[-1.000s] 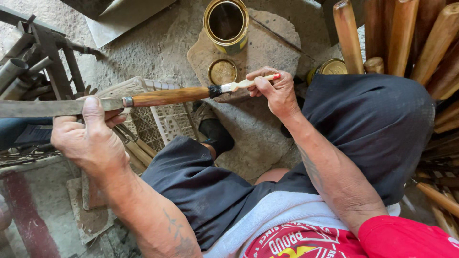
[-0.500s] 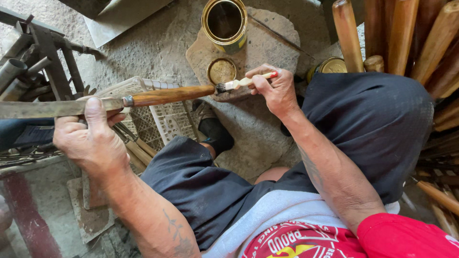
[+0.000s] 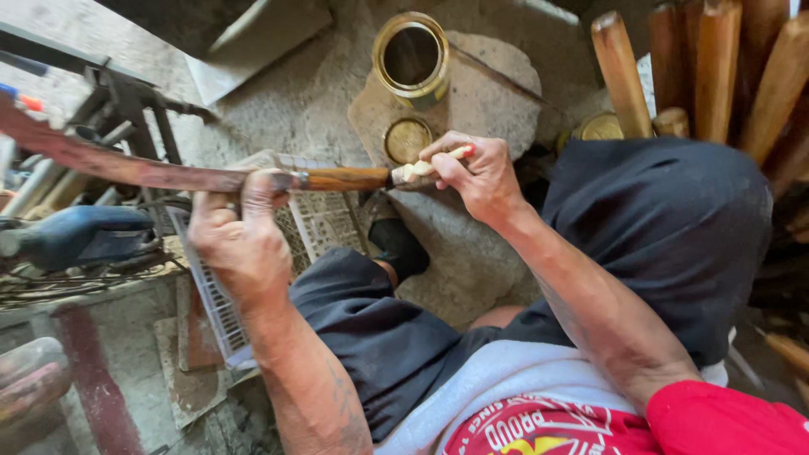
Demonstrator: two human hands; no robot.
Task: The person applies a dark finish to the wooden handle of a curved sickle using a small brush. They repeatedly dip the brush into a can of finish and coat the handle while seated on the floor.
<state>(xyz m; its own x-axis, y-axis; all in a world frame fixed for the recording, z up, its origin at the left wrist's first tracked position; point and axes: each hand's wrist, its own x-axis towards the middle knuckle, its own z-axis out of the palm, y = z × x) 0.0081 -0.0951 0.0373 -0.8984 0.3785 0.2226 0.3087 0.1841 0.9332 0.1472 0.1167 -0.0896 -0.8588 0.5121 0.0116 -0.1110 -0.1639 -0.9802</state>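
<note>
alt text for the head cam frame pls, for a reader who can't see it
Seated person's left hand grips a long rusty blade near its glossy wooden handle, while the right hand holds a small brush to the handle's end. An open can and lid sit on a stone slab below; wooden handles stand at right.

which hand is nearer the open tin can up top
Right. The right hand holds a brush just below the open can, by its lid. The left hand grips the blade farther down-left.
</note>
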